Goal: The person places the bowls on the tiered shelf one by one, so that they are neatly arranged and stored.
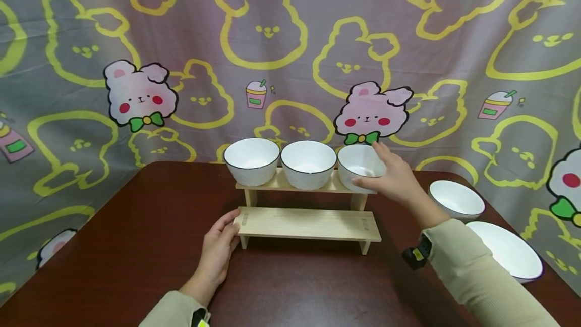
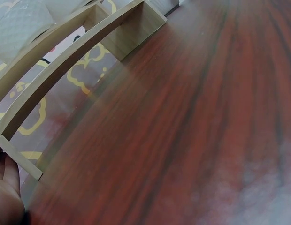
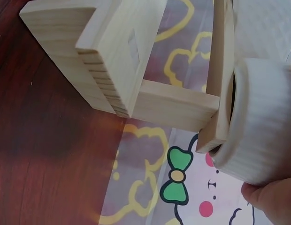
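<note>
A two-tier wooden rack (image 1: 308, 223) stands on the dark table. Its upper board carries a row of white bowls with dark rims: a left bowl (image 1: 252, 161), a middle bowl (image 1: 308, 164) and a right bowl (image 1: 358, 165). My right hand (image 1: 395, 175) grips the right bowl by its side, thumb toward the front and fingers behind. In the right wrist view that bowl (image 3: 263, 122) sits against the end of the upper board (image 3: 219, 79). My left hand (image 1: 220, 243) holds the left end of the lower board, its thumb on the edge.
To the right on the table (image 1: 113, 246) are another white bowl (image 1: 456, 199) and, nearer, a wide white dish (image 1: 506, 250). A patterned cloth (image 1: 195, 29) hangs behind the table.
</note>
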`<state>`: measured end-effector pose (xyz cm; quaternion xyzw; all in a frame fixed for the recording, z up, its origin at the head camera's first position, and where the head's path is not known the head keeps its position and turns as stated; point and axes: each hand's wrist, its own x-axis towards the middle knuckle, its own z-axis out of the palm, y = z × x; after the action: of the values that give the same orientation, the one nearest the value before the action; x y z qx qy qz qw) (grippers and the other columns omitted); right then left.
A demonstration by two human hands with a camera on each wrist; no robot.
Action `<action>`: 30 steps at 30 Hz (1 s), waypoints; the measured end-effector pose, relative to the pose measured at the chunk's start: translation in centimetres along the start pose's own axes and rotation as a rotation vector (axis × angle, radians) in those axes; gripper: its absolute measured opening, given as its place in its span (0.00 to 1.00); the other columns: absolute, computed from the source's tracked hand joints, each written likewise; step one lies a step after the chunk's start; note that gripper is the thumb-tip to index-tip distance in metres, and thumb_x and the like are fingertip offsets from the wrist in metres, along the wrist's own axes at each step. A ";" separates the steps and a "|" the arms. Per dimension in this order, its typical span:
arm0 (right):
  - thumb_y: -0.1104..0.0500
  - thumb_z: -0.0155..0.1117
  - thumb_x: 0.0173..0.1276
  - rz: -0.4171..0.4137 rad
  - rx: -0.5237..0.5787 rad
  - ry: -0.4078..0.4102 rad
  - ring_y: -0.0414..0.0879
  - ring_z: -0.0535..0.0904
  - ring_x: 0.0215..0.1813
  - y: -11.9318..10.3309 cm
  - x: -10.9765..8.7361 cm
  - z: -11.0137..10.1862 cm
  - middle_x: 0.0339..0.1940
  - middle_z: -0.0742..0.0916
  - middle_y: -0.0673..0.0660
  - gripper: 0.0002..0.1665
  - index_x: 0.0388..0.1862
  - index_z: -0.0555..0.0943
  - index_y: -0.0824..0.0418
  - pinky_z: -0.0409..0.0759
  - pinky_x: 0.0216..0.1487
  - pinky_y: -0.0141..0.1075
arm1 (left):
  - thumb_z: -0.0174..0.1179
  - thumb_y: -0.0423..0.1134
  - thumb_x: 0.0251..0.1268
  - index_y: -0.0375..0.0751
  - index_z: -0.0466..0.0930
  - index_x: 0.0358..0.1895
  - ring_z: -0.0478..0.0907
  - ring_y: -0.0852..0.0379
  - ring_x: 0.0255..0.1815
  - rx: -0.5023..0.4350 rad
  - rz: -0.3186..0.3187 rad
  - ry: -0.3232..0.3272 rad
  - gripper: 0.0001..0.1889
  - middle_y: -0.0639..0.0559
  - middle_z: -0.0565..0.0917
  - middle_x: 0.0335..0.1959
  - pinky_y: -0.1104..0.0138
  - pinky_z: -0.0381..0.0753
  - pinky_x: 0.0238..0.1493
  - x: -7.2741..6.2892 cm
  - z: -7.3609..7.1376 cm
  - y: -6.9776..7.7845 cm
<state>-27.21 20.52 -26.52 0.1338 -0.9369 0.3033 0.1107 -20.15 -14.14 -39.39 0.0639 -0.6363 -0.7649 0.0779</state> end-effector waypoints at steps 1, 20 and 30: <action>0.39 0.69 0.50 -0.003 0.005 -0.007 0.66 0.49 0.71 0.0 0.0 0.0 0.74 0.53 0.63 0.61 0.74 0.50 0.60 0.56 0.61 0.64 | 0.43 0.31 0.68 0.33 0.63 0.65 0.68 0.64 0.56 0.001 -0.001 0.000 0.22 0.41 0.64 0.66 0.76 0.70 0.49 0.0 0.0 0.0; 0.43 0.67 0.55 -0.006 0.134 0.025 0.63 0.46 0.73 1.1 -0.9 -1.4 0.74 0.54 0.63 0.55 0.74 0.49 0.57 0.49 0.63 0.65 | 0.42 0.30 0.68 0.32 0.63 0.65 0.68 0.65 0.56 0.004 -0.001 0.005 0.22 0.41 0.64 0.66 0.76 0.70 0.48 0.0 0.1 0.1; 0.44 0.66 0.56 0.002 0.202 0.029 0.60 0.46 0.73 1.5 -2.1 -2.3 0.75 0.53 0.59 0.55 0.75 0.47 0.53 0.50 0.63 0.65 | 0.42 0.30 0.68 0.32 0.63 0.65 0.69 0.66 0.54 0.000 0.007 0.002 0.22 0.41 0.64 0.66 0.76 0.70 0.48 0.0 0.1 -0.1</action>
<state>-25.47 23.48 -26.13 0.1388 -0.8999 0.3985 0.1100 -20.19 -13.99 -39.47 0.0626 -0.6364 -0.7645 0.0812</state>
